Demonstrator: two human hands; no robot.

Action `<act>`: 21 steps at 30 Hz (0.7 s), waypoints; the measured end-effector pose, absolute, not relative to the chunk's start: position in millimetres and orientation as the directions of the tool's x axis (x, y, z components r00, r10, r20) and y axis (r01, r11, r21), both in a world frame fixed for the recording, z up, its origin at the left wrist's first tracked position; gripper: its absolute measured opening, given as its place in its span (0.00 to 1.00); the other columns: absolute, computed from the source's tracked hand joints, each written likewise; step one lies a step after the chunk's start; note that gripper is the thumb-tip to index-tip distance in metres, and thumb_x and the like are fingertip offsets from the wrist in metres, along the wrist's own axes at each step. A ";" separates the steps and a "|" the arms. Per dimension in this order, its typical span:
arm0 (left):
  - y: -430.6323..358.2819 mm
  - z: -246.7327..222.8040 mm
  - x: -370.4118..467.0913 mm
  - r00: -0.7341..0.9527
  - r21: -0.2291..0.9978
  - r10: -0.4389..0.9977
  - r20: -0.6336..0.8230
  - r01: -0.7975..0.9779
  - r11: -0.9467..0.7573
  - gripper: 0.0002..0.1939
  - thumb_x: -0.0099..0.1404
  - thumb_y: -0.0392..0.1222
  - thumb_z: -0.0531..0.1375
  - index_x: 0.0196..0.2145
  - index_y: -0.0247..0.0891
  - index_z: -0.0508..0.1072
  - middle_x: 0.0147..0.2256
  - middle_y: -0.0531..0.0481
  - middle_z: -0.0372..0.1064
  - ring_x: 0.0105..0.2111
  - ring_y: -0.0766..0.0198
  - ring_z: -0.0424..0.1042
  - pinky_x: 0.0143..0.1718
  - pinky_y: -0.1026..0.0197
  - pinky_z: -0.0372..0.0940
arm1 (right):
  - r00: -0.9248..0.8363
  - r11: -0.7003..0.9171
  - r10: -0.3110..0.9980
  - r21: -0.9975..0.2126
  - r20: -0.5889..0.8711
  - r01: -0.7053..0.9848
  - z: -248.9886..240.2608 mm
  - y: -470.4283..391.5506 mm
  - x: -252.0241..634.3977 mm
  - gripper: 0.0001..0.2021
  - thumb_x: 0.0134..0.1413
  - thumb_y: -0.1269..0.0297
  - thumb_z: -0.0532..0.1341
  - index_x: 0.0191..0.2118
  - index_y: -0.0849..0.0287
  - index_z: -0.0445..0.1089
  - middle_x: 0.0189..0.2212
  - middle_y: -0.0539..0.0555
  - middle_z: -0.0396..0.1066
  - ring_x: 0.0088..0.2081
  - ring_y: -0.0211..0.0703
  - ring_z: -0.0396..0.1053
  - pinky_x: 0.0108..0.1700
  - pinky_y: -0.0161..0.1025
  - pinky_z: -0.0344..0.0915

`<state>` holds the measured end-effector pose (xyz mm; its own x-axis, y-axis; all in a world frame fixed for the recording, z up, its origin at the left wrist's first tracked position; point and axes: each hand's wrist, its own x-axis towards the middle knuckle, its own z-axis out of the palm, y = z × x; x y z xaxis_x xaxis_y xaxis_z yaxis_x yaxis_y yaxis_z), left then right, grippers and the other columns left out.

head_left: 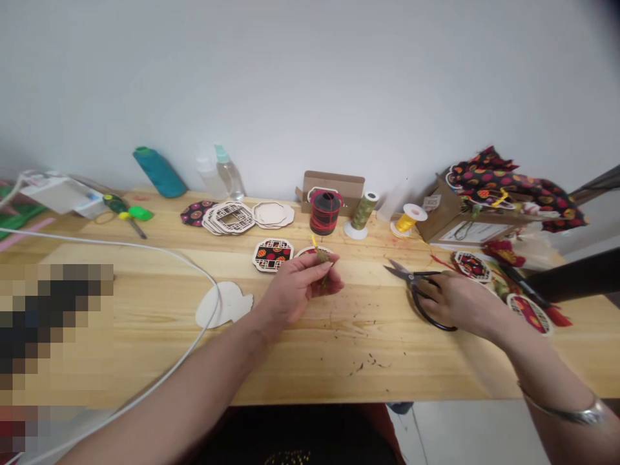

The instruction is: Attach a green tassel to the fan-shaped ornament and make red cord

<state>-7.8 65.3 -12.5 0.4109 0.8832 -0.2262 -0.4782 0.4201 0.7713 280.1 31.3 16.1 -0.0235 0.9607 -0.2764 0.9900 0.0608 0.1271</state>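
One pair of black-handled metal scissors (411, 278) is counted, with one teal thread cone (159, 173), one black spool of red cord (325, 214), one mottled green thread spool (363, 212) and one white spool of yellow thread (405, 223). Two clear plastic bottles (230, 179) are seen (a blurred pale shape (393, 201) may be a third).

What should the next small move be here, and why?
Probably bring the scissors toward the green thread bundle pinched in the left hand, perhaps for a trim: the right hand is on their handles, the blades stand slightly parted, and dark snippets on the table hint at cutting.
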 end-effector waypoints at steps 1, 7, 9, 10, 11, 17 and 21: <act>65.0 -12.4 -8.0 0.424 0.776 0.875 -0.233 -0.461 0.430 0.10 0.56 0.37 0.64 0.37 0.32 0.75 0.23 0.52 0.70 0.26 0.67 0.71 0.36 0.57 0.67 | -0.018 0.055 0.957 0.118 -0.291 0.991 15.7 32.1 282.0 0.16 0.52 0.56 0.53 0.35 0.63 0.71 0.31 0.62 0.73 0.31 0.50 0.71 0.31 0.39 0.61; 61.2 -12.5 -8.2 0.573 0.819 0.782 -0.247 -0.308 0.484 0.10 0.57 0.39 0.62 0.37 0.32 0.75 0.21 0.54 0.66 0.21 0.69 0.68 0.32 0.59 0.65 | -0.145 0.149 0.989 -0.235 0.032 0.961 29.6 39.4 247.3 0.18 0.55 0.58 0.53 0.44 0.62 0.73 0.42 0.63 0.71 0.44 0.52 0.68 0.43 0.43 0.62; 59.8 -12.4 -8.2 0.606 0.844 0.758 -0.241 -0.255 0.472 0.11 0.58 0.40 0.62 0.38 0.33 0.75 0.20 0.54 0.66 0.21 0.69 0.68 0.32 0.59 0.65 | -0.201 0.157 0.980 -0.627 0.000 0.763 28.5 47.1 222.3 0.19 0.56 0.53 0.54 0.45 0.58 0.72 0.40 0.58 0.73 0.40 0.46 0.68 0.41 0.41 0.62; 59.3 -12.5 -8.2 0.616 0.857 0.751 -0.237 -0.232 0.460 0.12 0.58 0.40 0.62 0.39 0.33 0.75 0.20 0.54 0.66 0.22 0.69 0.68 0.32 0.59 0.64 | -0.230 0.104 0.971 -0.762 -0.061 0.640 25.7 51.8 210.0 0.19 0.55 0.51 0.55 0.43 0.57 0.74 0.37 0.56 0.73 0.36 0.44 0.68 0.38 0.40 0.62; 58.9 -12.9 -8.3 0.626 0.870 0.745 -0.229 -0.212 0.446 0.12 0.58 0.41 0.62 0.39 0.33 0.75 0.21 0.54 0.66 0.22 0.68 0.68 0.32 0.60 0.64 | -0.252 0.022 0.959 -0.856 -0.127 0.516 22.0 56.8 198.9 0.19 0.54 0.49 0.55 0.40 0.57 0.75 0.32 0.54 0.73 0.31 0.41 0.66 0.34 0.39 0.61; 58.6 -18.9 -8.5 0.685 0.911 0.707 -0.174 -0.161 0.381 0.11 0.61 0.44 0.60 0.35 0.33 0.74 0.21 0.54 0.67 0.22 0.68 0.69 0.30 0.61 0.63 | -0.344 -0.275 0.902 -0.961 -0.261 0.008 5.6 76.8 168.6 0.13 0.41 0.55 0.67 0.29 0.60 0.74 0.20 0.47 0.66 0.23 0.32 0.58 0.27 0.35 0.51; 58.9 -21.0 -7.8 0.674 0.913 0.707 -0.214 -0.120 0.391 0.11 0.60 0.45 0.61 0.33 0.33 0.74 0.20 0.54 0.67 0.21 0.69 0.69 0.28 0.63 0.64 | -0.301 -0.242 0.925 -0.970 -0.233 0.010 11.4 77.2 170.2 0.10 0.37 0.61 0.69 0.23 0.61 0.72 0.18 0.45 0.64 0.22 0.30 0.55 0.27 0.34 0.49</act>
<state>-7.8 58.9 -21.0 0.6740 0.7070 -0.2140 -0.1200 0.3906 0.9127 170.2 77.2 11.4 -0.3012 0.9246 -0.2332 0.0100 -0.2415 -0.9703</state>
